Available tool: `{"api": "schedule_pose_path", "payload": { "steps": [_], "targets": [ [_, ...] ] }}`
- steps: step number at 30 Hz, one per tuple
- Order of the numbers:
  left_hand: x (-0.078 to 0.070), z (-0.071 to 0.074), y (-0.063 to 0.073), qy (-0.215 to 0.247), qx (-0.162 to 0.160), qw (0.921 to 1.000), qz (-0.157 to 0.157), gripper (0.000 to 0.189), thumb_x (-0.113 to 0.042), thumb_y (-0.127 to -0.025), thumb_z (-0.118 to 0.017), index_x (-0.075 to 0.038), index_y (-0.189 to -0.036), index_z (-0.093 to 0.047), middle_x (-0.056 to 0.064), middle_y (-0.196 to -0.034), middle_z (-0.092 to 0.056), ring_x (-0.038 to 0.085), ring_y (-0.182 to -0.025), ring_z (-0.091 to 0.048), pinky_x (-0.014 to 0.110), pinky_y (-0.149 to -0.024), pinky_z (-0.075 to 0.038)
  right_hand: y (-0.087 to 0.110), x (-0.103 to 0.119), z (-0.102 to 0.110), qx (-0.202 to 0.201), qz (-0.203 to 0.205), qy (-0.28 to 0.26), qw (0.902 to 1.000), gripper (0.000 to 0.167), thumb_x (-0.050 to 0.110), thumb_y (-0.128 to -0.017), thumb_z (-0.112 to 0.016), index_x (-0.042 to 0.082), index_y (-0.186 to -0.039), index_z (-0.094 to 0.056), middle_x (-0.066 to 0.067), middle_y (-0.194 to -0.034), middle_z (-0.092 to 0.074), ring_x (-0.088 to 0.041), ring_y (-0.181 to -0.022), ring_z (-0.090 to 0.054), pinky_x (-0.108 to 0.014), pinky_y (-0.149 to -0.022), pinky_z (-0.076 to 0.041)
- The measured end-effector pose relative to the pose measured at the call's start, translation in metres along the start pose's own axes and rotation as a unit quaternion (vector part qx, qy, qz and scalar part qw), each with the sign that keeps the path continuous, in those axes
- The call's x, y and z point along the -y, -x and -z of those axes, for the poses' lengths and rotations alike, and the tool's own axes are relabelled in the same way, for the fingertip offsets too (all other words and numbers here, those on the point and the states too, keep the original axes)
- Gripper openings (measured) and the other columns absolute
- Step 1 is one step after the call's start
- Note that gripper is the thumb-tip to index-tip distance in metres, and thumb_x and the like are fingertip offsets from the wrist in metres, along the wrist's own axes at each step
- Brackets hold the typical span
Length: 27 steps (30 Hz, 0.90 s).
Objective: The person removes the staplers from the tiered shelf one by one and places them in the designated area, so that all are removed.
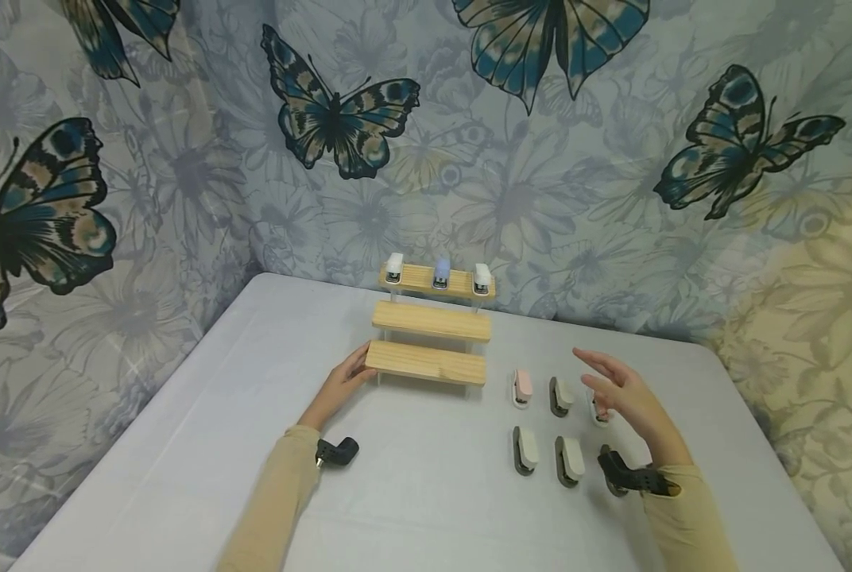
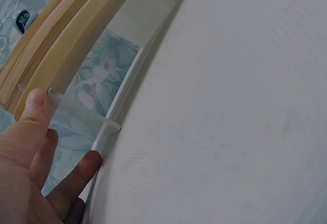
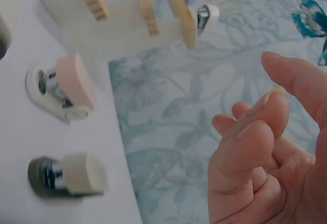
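Wooden shelving (image 1: 426, 363) stands far-centre, its left edge gripped by your left hand (image 1: 342, 389). Your right hand (image 1: 628, 396), loosely parted around nothing, hovers above right-side staplers (image 1: 529, 450), short of the table edge (image 1: 739, 413).

A white table (image 1: 412, 500) carries a three-tier wooden shelf (image 1: 426, 363) on its far side, with a white stapler (image 1: 394, 268), a blue stapler (image 1: 442, 272) and another white stapler (image 1: 482, 278) lined up along the top tier. To the right, six staplers (image 1: 570, 461) sit in two rows, a pink stapler (image 1: 522, 386) far left among them.
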<state>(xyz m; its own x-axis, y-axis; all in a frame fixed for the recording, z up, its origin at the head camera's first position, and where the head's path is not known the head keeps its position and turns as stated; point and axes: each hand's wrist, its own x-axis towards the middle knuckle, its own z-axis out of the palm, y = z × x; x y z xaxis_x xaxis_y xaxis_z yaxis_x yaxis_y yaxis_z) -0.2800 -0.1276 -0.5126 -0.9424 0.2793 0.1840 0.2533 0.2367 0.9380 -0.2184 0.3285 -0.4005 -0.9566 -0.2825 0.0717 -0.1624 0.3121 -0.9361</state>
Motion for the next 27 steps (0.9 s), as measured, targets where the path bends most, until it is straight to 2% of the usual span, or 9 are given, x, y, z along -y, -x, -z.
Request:
{"api": "schedule_pose_path", "payload": {
  "steps": [7, 11, 20, 24, 26, 27],
  "targets": [
    [-0.002, 0.0, -0.002, 0.002, -0.002, 1.0, -0.004, 0.065, -0.036, -0.087, -0.056, -0.012, -0.141, -0.029, 0.002, -0.138, -0.034, 0.019, -0.127, -0.028, 0.034, -0.102, -0.026, -0.038, 0.006, -0.015, 0.019, 0.007, 0.001, 0.9998, 0.05, 0.021, -0.092, -0.054, 0.008, -0.137, -0.036, -0.014, -0.142, -0.027, -0.023, -0.047, -0.038, -0.036, -0.042, -0.043],
    [-0.002, -0.001, 0.001, -0.004, 0.001, 1.0, 0.003, 0.066, -0.037, -0.087, -0.056, -0.012, -0.141, -0.028, 0.001, -0.138, -0.035, 0.018, -0.127, -0.029, 0.033, -0.102, -0.026, -0.057, 0.011, -0.024, 0.02, 0.014, -0.022, 0.9994, 0.052, 0.02, -0.091, -0.054, 0.007, -0.137, -0.034, -0.013, -0.143, -0.026, -0.017, -0.047, -0.038, -0.033, -0.043, -0.043],
    [-0.001, -0.004, 0.004, -0.014, -0.005, 0.9999, 0.008, 0.067, -0.038, -0.086, -0.057, -0.013, -0.141, -0.028, 0.001, -0.137, -0.037, 0.02, -0.125, -0.033, 0.035, -0.101, -0.028, -0.095, 0.026, -0.045, -0.046, 0.045, -0.102, 0.9927, 0.053, 0.018, -0.09, -0.056, 0.001, -0.135, -0.035, -0.017, -0.142, -0.026, -0.014, -0.047, -0.044, -0.027, -0.045, -0.044],
    [-0.003, -0.003, 0.004, -0.015, -0.011, 0.9998, 0.012, 0.067, -0.039, -0.086, -0.057, -0.012, -0.141, -0.029, 0.001, -0.137, -0.036, 0.021, -0.124, -0.034, 0.036, -0.101, -0.028, -0.121, 0.021, -0.054, -0.049, 0.062, -0.092, 0.9926, 0.057, 0.02, -0.088, -0.06, 0.001, -0.136, -0.034, -0.018, -0.142, -0.024, -0.018, -0.05, -0.047, -0.03, -0.047, -0.047],
    [-0.004, -0.003, 0.003, -0.012, -0.012, 0.9998, 0.014, 0.067, -0.04, -0.086, -0.057, -0.013, -0.141, -0.029, 0.0, -0.138, -0.035, 0.02, -0.125, -0.033, 0.035, -0.102, -0.028, -0.142, 0.002, -0.052, -0.05, 0.073, -0.096, 0.9915, 0.059, 0.021, -0.086, -0.062, 0.005, -0.136, -0.036, -0.014, -0.143, -0.024, -0.02, -0.05, -0.05, -0.031, -0.047, -0.047],
    [-0.004, -0.003, 0.003, -0.01, -0.011, 0.9998, 0.013, 0.067, -0.04, -0.086, -0.057, -0.013, -0.141, -0.029, 0.0, -0.138, -0.034, 0.019, -0.125, -0.032, 0.035, -0.102, -0.027, -0.149, 0.0, -0.052, -0.053, 0.066, -0.082, 0.993, 0.061, 0.023, -0.085, -0.063, 0.006, -0.137, -0.035, -0.013, -0.144, -0.024, -0.021, -0.052, -0.052, -0.032, -0.048, -0.049]
  ]
}}
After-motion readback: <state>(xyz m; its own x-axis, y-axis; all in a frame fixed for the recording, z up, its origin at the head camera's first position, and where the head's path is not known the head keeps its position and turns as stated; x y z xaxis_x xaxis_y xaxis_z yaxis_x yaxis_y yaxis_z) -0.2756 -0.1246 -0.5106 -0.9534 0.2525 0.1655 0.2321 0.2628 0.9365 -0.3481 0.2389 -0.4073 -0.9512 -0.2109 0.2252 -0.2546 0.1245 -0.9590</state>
